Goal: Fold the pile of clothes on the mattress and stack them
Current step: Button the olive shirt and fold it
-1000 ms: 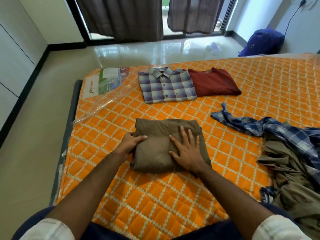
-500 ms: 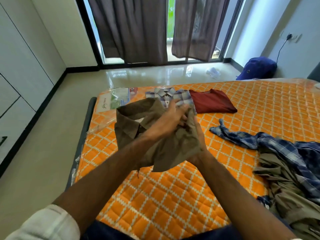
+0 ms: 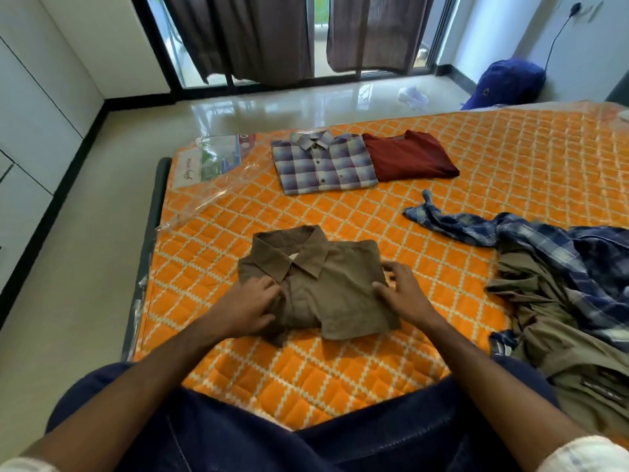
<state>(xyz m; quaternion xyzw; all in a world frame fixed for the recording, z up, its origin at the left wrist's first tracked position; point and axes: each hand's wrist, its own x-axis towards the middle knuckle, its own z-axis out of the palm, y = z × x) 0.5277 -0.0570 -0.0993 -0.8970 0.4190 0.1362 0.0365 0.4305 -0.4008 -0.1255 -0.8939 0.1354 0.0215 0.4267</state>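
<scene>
A folded brown shirt (image 3: 326, 284) lies collar-up on the orange quilted mattress (image 3: 340, 362) in front of me. My left hand (image 3: 250, 306) rests on its left side with the fingers curled against the cloth. My right hand (image 3: 400, 289) holds the shirt's right edge, thumb on top and fingers at the side. Farther back lie a folded purple checked shirt (image 3: 321, 163) and a folded maroon T-shirt (image 3: 408, 156), side by side. An unfolded pile (image 3: 558, 301) sits at the right, with a blue plaid shirt (image 3: 544, 240) over khaki garments.
Clear plastic wrapping with a printed label (image 3: 211, 165) covers the mattress's far left corner. The mattress's left edge drops to a glossy tiled floor (image 3: 85, 267). A blue bag (image 3: 507, 83) sits by the far wall, and curtains (image 3: 245, 32) hang over the glass door.
The brown shirt was lifted off the mattress in both hands, turned over, and laid back down collar-up. Both hands are now at its sides.
</scene>
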